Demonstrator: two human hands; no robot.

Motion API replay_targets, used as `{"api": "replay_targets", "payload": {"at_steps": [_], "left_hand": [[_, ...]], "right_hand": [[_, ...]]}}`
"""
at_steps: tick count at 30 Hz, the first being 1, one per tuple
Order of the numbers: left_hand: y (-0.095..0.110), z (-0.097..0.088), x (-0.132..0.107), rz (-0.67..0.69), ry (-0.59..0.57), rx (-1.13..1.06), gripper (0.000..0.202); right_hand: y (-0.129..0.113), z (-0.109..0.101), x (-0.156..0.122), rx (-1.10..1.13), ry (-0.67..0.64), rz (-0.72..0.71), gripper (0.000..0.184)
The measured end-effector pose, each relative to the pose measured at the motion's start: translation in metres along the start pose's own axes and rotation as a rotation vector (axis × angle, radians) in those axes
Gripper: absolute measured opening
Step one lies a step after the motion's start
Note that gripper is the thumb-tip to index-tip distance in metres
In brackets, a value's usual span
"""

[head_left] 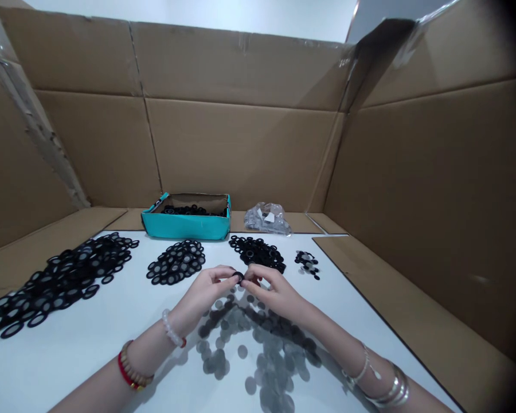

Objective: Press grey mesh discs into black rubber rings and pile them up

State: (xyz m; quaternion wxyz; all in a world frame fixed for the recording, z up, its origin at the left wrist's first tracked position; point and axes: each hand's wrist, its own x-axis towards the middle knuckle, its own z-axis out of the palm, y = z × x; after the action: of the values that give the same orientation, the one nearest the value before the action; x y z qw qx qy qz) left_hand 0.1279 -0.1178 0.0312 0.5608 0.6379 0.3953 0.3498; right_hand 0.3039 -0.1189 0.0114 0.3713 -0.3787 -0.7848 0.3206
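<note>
A small black ring [238, 277] is pinched at the fingertips of my left hand [210, 289], thumb in front. My right hand [275, 291] is closed too, its thumb and fingertips pressed at the ring's right edge. Whether a thin disc is also between those fingers I cannot tell. Below both hands, many grey translucent discs [275, 367] lie scattered and overlapping on the white table [163, 344]. Just behind my right hand is a pile of black rings [258, 252].
Rings with grey centres form a long heap [64, 281] at left and a smaller pile [177, 263] nearer the middle. A few pieces [307, 264] lie at right. Behind stand a teal box [187, 226] of rings and a clear plastic bag [266, 219]. Cardboard walls [241, 149] surround the table.
</note>
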Motion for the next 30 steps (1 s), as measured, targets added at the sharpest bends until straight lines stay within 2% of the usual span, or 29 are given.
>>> {"api": "replay_targets", "payload": {"at_steps": [6, 8, 13, 18, 21, 24, 26, 28, 30], "left_hand": [[-0.001, 0.002, -0.002, -0.026, -0.049, -0.076, 0.028], [-0.001, 0.001, -0.001, -0.007, -0.038, -0.018, 0.028], [-0.007, 0.000, 0.004, 0.159, 0.123, 0.262, 0.018], [-0.011, -0.002, 0.006, 0.220, 0.105, 0.307, 0.016], [-0.010, -0.004, 0.004, 0.351, 0.166, 0.367, 0.011], [-0.009, -0.005, 0.001, 0.542, 0.298, 0.594, 0.012], [-0.009, -0.006, -0.001, 0.618, 0.349, 0.723, 0.019], [-0.008, -0.006, -0.002, 0.620, 0.330, 0.716, 0.023], [-0.007, -0.006, -0.001, 0.531, 0.260, 0.565, 0.025]], "right_hand": [[-0.002, 0.000, 0.001, -0.001, 0.049, -0.062, 0.024], [-0.002, 0.000, 0.000, 0.001, 0.047, -0.060, 0.024], [0.000, 0.000, -0.001, -0.002, 0.000, -0.030, 0.024], [-0.003, 0.000, -0.001, 0.022, 0.002, 0.024, 0.025], [-0.005, -0.004, 0.001, 0.147, -0.018, 0.083, 0.022], [-0.004, -0.009, 0.003, 0.323, -0.050, 0.142, 0.022], [-0.003, -0.010, 0.005, 0.403, -0.037, 0.186, 0.024], [-0.001, -0.009, 0.006, 0.436, -0.007, 0.216, 0.026], [0.001, -0.007, 0.006, 0.445, 0.013, 0.237, 0.028]]}}
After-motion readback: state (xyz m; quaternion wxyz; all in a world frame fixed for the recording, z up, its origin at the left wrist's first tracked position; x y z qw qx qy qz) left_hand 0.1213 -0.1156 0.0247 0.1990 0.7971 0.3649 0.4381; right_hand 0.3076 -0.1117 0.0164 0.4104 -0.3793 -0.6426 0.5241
